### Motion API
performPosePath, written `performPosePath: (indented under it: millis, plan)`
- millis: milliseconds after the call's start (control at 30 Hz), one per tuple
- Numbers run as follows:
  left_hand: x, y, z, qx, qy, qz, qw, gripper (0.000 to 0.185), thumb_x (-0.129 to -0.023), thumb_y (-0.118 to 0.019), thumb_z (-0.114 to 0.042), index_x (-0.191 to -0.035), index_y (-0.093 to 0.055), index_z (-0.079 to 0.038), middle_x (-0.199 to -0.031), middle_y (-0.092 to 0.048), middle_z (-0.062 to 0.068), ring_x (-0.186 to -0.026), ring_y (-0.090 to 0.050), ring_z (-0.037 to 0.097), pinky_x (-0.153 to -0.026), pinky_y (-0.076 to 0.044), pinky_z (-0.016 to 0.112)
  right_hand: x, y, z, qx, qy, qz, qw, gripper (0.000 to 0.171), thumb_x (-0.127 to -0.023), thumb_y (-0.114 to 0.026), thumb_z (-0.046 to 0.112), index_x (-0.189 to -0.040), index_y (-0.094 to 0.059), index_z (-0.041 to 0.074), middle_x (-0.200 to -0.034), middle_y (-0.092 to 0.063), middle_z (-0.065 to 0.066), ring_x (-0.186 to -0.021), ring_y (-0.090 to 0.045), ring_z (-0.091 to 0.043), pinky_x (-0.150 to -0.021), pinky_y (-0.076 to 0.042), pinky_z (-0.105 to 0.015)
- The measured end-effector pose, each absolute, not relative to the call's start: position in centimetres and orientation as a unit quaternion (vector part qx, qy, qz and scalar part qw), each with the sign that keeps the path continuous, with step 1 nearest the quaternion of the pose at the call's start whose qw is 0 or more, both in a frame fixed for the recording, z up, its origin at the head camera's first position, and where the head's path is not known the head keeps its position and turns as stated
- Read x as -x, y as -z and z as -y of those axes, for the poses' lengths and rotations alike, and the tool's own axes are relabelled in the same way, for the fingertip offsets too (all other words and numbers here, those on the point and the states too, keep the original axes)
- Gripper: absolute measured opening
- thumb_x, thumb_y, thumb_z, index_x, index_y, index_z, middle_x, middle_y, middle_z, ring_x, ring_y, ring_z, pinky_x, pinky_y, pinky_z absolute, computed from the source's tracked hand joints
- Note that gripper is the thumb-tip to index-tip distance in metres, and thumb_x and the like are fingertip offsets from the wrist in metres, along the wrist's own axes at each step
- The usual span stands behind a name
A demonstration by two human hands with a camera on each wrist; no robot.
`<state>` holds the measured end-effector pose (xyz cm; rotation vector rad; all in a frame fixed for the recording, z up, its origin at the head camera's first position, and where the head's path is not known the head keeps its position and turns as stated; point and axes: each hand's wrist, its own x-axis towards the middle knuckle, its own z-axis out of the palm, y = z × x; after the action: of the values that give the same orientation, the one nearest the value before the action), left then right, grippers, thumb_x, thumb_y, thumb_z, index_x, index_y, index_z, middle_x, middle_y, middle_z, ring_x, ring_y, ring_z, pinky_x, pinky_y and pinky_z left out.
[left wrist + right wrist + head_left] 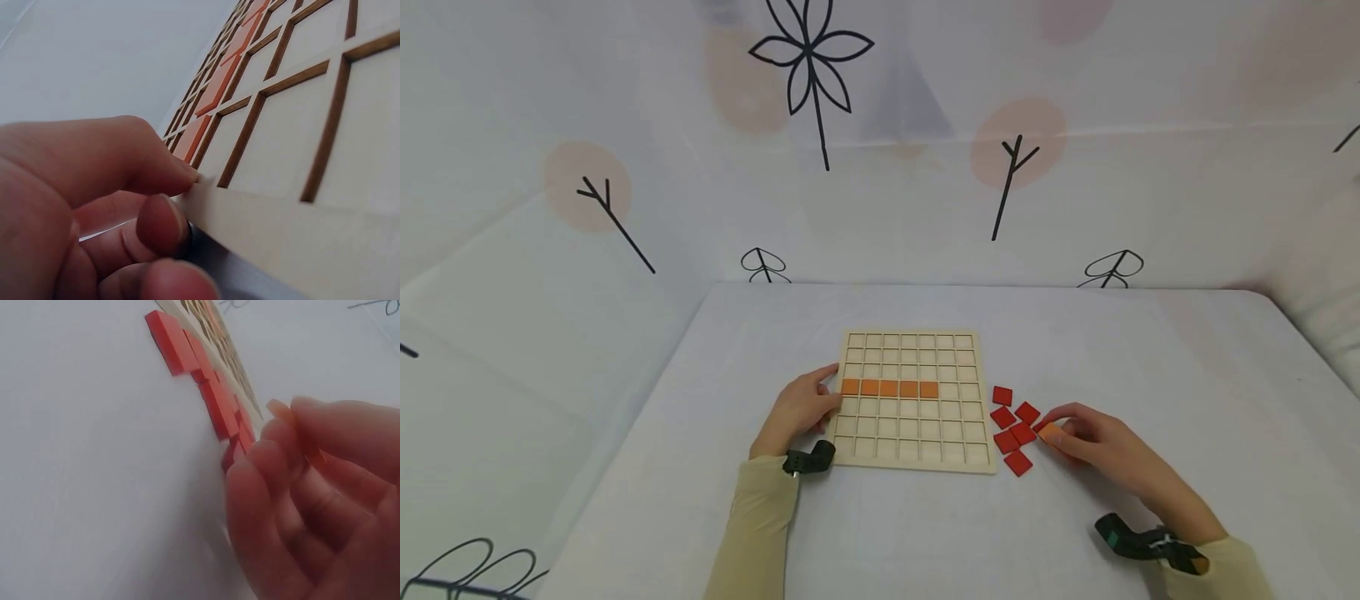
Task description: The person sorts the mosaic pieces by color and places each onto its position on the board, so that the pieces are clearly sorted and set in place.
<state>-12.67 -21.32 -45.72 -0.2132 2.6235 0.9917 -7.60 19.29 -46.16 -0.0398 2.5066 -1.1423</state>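
A pale wooden grid board (912, 401) lies flat on the white table, with a row of orange tiles (889, 388) filling several cells from its left edge. My left hand (801, 406) rests at the board's left edge (262, 219), fingertips (164, 224) pressed against its side. Several red square tiles (1013, 427) lie loose just right of the board. My right hand (1093, 442) sits beside them and pinches an orange tile (1049, 432) between thumb and fingers; in the right wrist view the orange tile (289, 419) shows partly behind the fingertips (265, 462).
White cloth covers the table (700, 467) and a backdrop printed with trees and leaves (808, 67) walls it in on three sides. The red tiles (187, 353) lie close along the board's right side. Black wrist straps (808, 460) sit on both sleeves.
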Motion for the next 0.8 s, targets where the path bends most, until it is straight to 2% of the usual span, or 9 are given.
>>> performPosePath:
  millis: [433,667,800]
  plan:
    - [12.6,45.5,21.3,0.067,-0.350,-0.919,0.166,0.063,-0.080,-0.057,-0.021,-0.140,-0.039,-0.024,-0.064,-0.057,0.001,-0.048,-0.052,0.016,-0.047,-0.035,0.027,8.2,45.3,-17.5,0.036,0.442,-0.881,0.162,0.046,-0.085,-0.063,0.031,-0.124,-0.048,0.010,-0.090,-0.061,-0.007,-0.072,-0.057,-0.018,-0.064,-0.049,-0.027]
    - [12.6,45.6,21.3,0.062,-0.353,-0.920,0.160,0.063,-0.079,-0.057,-0.020,-0.139,-0.040,-0.023,-0.064,-0.056,0.001,-0.046,-0.051,0.015,-0.047,-0.035,0.026,9.0,45.2,-16.2,0.046,0.458,-0.874,0.157,0.047,-0.084,-0.064,0.031,-0.123,-0.048,0.010,-0.095,-0.061,-0.008,-0.078,-0.058,-0.017,-0.066,-0.050,-0.028]
    - [12.6,45.6,21.4,0.065,-0.341,-0.924,0.159,0.062,-0.079,-0.058,-0.021,-0.139,-0.041,-0.024,-0.069,-0.056,0.000,-0.052,-0.049,0.014,-0.049,-0.035,0.026,9.5,45.3,-15.6,0.039,0.461,-0.871,0.165,0.050,-0.083,-0.064,0.036,-0.124,-0.048,0.012,-0.098,-0.061,-0.008,-0.079,-0.059,-0.018,-0.065,-0.050,-0.029]
